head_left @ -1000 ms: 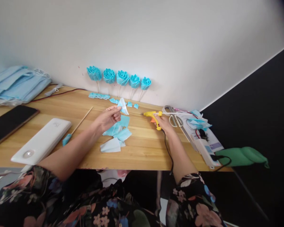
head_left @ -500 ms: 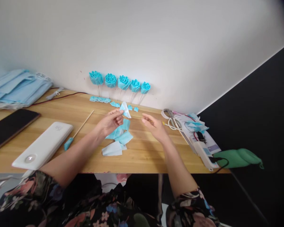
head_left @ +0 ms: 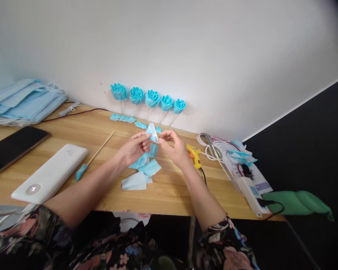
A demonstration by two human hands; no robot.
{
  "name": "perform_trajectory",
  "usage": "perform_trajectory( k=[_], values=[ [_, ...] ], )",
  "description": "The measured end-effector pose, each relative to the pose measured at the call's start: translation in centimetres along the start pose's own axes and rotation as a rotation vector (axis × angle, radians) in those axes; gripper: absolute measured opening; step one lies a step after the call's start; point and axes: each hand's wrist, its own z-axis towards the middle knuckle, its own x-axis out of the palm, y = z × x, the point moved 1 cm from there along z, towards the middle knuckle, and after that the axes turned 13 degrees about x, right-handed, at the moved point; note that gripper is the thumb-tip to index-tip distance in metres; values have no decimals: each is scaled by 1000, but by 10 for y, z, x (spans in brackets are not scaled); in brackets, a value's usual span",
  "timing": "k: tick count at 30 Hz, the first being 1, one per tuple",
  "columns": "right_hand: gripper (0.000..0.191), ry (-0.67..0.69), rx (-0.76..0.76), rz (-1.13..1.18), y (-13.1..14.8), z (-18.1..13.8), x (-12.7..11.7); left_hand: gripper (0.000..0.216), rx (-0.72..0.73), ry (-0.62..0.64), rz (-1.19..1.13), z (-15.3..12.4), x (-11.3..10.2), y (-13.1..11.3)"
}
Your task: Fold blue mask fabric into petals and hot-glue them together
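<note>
My left hand [head_left: 133, 147] and my right hand [head_left: 173, 147] meet above the middle of the wooden table [head_left: 73, 127], both pinching a small folded blue-and-white fabric piece [head_left: 152, 132]. Under the hands lie cut blue fabric pieces [head_left: 142, 170]. A yellow glue gun [head_left: 195, 154] rests on the table just right of my right hand, its black cord running off the front edge. A wooden stick with a blue-wrapped tip [head_left: 93, 157] lies left of my left arm.
Several blue fabric roses on sticks [head_left: 148, 98] lean on the wall, with small blue petals [head_left: 122, 118] below them. A white power bank [head_left: 51, 172], a dark phone [head_left: 12, 146] and stacked blue masks [head_left: 22, 101] lie left. Scissors [head_left: 212, 148], scraps and a power strip [head_left: 249, 189] lie right.
My right hand let go of the glue gun, which now lies on the table, and came left to pinch the fabric piece held by my left hand.
</note>
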Motion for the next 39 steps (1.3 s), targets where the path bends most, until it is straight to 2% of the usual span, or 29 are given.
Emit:
perform_trajectory(
  k=[5,10,24,34,39],
  values=[
    [4,-97,-194,-101,2,-1,5,31,-7,-19,-2,0,-2,3],
    [6,-170,-310,-184,-2,-3,8,28,-19,-43,22,0,-4,8],
    [9,-284,-384,-330,-12,-12,9,23,-36,22,83,-5,3,8],
    [10,-221,-327,-300,-15,-13,9,21,-64,28,85,-6,4,9],
    [9,-254,-333,-299,-16,-12,9,21,-92,8,61,-6,4,9]
  ],
)
